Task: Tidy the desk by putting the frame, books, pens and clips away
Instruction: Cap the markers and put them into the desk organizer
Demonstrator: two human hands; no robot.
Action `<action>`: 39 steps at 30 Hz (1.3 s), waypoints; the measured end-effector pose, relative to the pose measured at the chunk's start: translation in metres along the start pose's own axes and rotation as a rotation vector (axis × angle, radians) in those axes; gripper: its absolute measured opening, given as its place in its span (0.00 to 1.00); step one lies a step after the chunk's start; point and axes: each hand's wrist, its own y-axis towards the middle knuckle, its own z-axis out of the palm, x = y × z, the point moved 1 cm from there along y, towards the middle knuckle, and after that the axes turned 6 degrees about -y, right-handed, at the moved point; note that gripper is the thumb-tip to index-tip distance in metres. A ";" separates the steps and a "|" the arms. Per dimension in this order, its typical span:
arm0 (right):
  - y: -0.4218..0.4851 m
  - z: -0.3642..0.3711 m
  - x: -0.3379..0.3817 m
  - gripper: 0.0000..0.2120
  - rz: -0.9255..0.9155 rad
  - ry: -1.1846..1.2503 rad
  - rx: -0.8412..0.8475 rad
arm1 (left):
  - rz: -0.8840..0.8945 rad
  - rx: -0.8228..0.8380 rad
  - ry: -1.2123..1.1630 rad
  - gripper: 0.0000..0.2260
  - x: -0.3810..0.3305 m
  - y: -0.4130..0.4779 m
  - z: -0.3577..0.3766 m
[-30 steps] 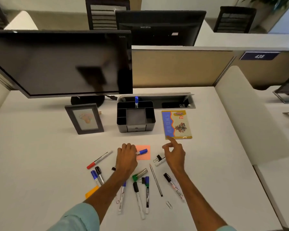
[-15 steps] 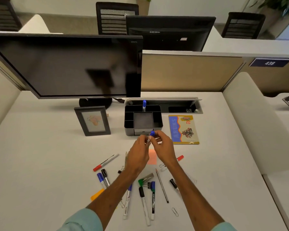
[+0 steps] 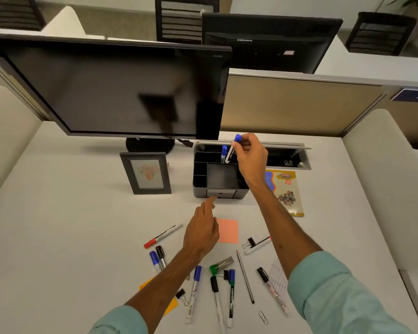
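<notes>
Marker (image 3: 230, 155), now pinched by right hand (image 3: 250, 161) alone, hovers over organiser (image 3: 198, 191), ready to drop; left hand (image 3: 200, 233) hangs open.

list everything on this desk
monitor: one, black, back left
photo frame: one, grey, left of organiser
organiser: one, black, centre
standing marker: one, blue-capped, in organiser
book: one, yellow-blue, right of organiser
loose markers: about nine, mixed caps, front
pencil: one, dark, among markers
binder clips: three, black, among markers
paper clip: one, silver, near edge
sticky note: one, pink, middle
orange paper: count unclear, under left arm
left hand: open, near organiser
right hand: holds blue marker at organiser
</notes>
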 end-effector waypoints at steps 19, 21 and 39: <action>0.010 0.052 -0.042 0.10 0.064 -0.133 0.068 | -0.078 0.086 -0.012 0.27 0.024 -0.006 0.011; 0.007 0.054 -0.046 0.10 0.064 -0.175 0.098 | -0.087 0.085 -0.011 0.27 0.025 -0.007 0.010; -0.006 0.038 -0.057 0.10 0.056 -0.470 0.216 | -0.077 0.063 0.023 0.23 0.022 -0.013 -0.004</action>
